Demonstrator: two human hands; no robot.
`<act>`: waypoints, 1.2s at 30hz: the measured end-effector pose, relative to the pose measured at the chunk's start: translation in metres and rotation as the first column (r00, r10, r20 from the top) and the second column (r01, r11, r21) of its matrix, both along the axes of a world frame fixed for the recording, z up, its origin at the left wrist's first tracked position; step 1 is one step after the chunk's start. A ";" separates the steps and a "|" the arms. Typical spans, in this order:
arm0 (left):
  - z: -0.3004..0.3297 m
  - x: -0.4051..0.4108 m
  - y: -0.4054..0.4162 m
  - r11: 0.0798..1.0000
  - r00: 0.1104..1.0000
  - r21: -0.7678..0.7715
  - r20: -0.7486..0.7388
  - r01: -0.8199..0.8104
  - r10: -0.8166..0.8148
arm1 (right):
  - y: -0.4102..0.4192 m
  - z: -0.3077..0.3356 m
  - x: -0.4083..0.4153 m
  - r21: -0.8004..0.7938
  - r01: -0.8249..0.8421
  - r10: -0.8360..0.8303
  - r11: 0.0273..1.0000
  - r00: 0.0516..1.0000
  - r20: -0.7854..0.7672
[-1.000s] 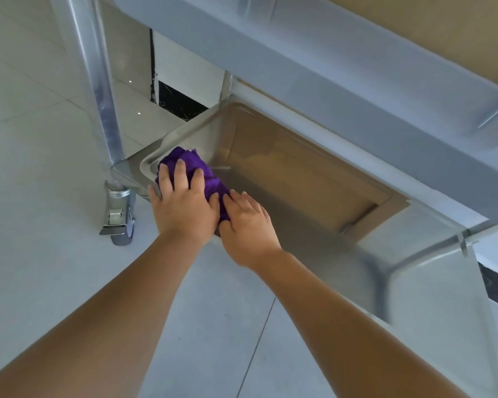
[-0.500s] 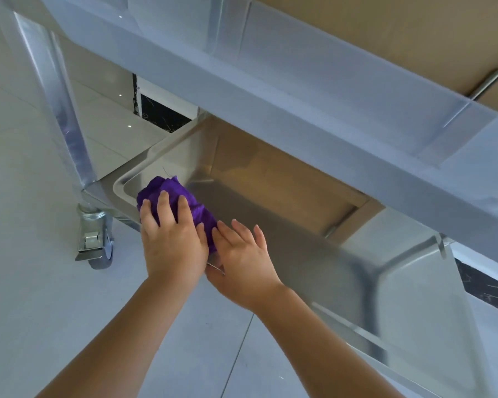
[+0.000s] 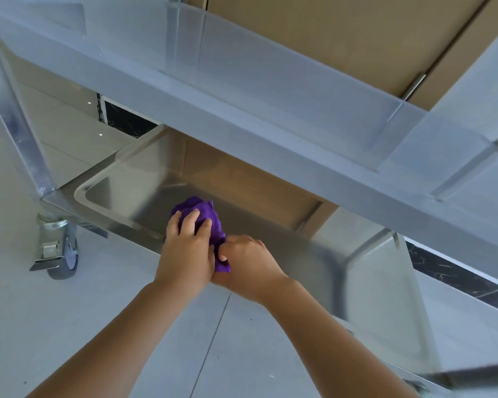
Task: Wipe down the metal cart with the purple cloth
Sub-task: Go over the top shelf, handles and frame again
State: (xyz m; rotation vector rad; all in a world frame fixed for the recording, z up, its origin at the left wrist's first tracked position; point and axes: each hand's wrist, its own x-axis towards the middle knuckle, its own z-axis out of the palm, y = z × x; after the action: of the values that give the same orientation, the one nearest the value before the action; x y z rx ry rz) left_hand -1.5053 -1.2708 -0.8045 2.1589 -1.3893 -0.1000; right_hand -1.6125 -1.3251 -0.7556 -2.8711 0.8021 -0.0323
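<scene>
Wiping of the shiny metal cart's bottom tray [image 3: 118, 193] is underway: the left hand [image 3: 186, 249] presses the bunched purple cloth [image 3: 204, 215] near its front rim, the right hand [image 3: 249, 262] pinching its trailing end. Next, probably strokes toward the unwiped right side.

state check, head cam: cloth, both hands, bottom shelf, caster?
purple cloth: bunched, on the bottom shelf near its front edge.
left hand: fingers curled over the cloth, pressing it down.
right hand: gripping the cloth's near end.
bottom shelf: bare metal where visible.
caster: on the floor; brake position unclear.
</scene>
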 end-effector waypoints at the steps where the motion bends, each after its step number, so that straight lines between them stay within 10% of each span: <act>1: 0.001 -0.006 -0.003 0.999 0.999 0.010 0.010 0.042 -0.042 | -0.002 0.002 -0.006 -0.003 0.012 -0.012 1.000 1.000 -0.026; 9: 0.011 -0.060 -0.019 0.969 0.955 0.052 0.165 0.243 -0.248 | -0.014 0.021 -0.063 0.116 0.139 -0.114 0.983 0.973 -0.203; 17: 0.049 -0.102 -0.034 0.876 0.806 0.101 -0.453 0.472 -0.382 | -0.029 0.029 -0.116 0.249 0.252 -0.164 0.935 0.931 -0.326; 29: 0.055 -0.126 -0.029 0.972 0.960 -0.145 -0.185 0.183 -0.209 | -0.045 0.070 -0.154 0.560 0.426 -0.618 0.711 0.758 0.209; 36: 0.062 -0.128 -0.034 0.981 0.955 -0.118 -0.239 0.154 -0.178 | -0.036 0.073 -0.141 0.601 0.375 -0.612 0.706 0.749 0.252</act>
State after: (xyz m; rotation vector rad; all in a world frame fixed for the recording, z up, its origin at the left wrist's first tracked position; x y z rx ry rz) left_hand -1.6333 -1.3044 -0.7427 1.8740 -1.3952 -0.3477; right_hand -1.7537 -1.3608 -0.6830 -1.9434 1.2476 -0.4425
